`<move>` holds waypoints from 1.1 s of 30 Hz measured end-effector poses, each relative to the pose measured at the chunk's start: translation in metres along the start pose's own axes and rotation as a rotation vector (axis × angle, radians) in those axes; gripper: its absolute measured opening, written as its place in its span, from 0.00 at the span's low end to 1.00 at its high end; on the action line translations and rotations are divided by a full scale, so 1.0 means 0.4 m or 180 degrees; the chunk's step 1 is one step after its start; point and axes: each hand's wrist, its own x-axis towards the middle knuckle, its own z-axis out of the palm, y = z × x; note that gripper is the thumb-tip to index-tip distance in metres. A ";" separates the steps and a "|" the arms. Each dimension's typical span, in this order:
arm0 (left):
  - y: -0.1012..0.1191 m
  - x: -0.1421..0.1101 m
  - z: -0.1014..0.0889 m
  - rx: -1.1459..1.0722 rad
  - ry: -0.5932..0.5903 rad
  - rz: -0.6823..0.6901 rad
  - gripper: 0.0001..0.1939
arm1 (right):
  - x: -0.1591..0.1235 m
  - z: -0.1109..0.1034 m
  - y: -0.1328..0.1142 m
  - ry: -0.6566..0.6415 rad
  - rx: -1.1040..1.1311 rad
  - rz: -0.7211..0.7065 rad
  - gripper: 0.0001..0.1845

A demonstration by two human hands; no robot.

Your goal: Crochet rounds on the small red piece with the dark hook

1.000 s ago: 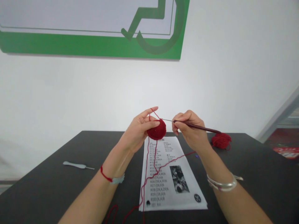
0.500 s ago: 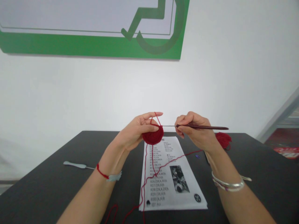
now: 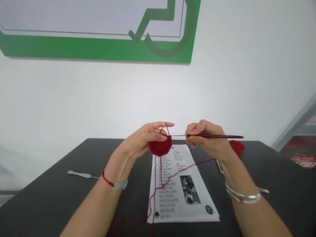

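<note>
The left hand (image 3: 140, 140) pinches a dark red, tightly stitched crochet disc (image 3: 160, 147).

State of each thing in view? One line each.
left hand: gripping crochet disc
right hand: pinching crochet hook
crochet disc: dark red, held upright, hook tip beside it
crochet hook: level, held near its middle
yarn ball: on table, partly behind right hand
pattern sheet: flat, yarn strand across it
grey-handled tool: lying on table, untouched
</note>
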 end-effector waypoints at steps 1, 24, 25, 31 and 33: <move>0.000 0.000 0.000 -0.0002 0.0001 -0.0011 0.22 | -0.001 -0.001 0.000 -0.0014 0.0006 0.0012 0.07; -0.002 -0.001 0.033 0.0328 0.0434 0.0573 0.23 | 0.008 0.003 -0.002 0.0058 -0.0020 -0.0194 0.08; -0.002 -0.001 0.035 0.0363 0.0455 0.0606 0.23 | 0.007 0.003 -0.002 0.0068 -0.0059 -0.0215 0.08; -0.002 -0.002 0.045 0.0419 0.0563 0.0767 0.24 | 0.003 0.006 -0.006 0.0109 -0.0281 -0.0232 0.08; -0.002 -0.002 0.050 0.0426 0.0614 0.0794 0.25 | 0.001 0.012 -0.010 0.0149 -0.0380 -0.0183 0.08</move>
